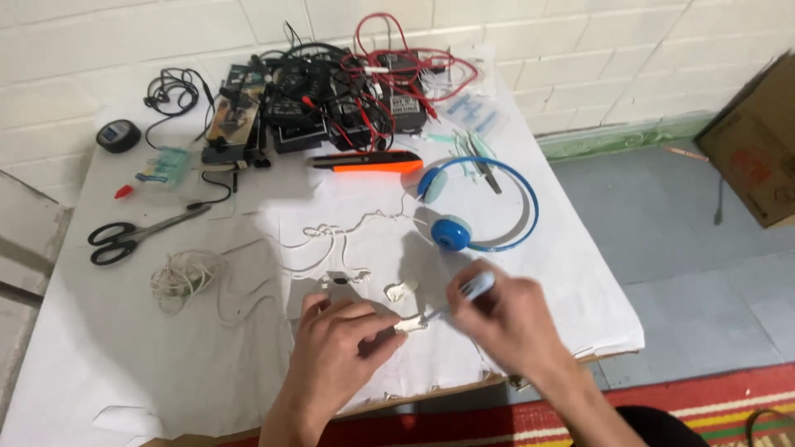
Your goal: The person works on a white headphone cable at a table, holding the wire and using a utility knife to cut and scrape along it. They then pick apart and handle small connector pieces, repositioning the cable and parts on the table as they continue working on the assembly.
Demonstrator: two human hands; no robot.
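My left hand pinches a small white part near the front edge of the white-covered table. My right hand grips a slim tool with a light blue handle, its tip touching the white part. Just beyond the hands lie a small white earbud piece and a dark-centred white piece. A thin white cable runs from there toward the blue headphones.
Black scissors and a coiled white cord lie at the left. An orange-and-black tool, black devices with red and black wires, black earphones and a tape roll line the back. A cardboard box stands at the right on the floor.
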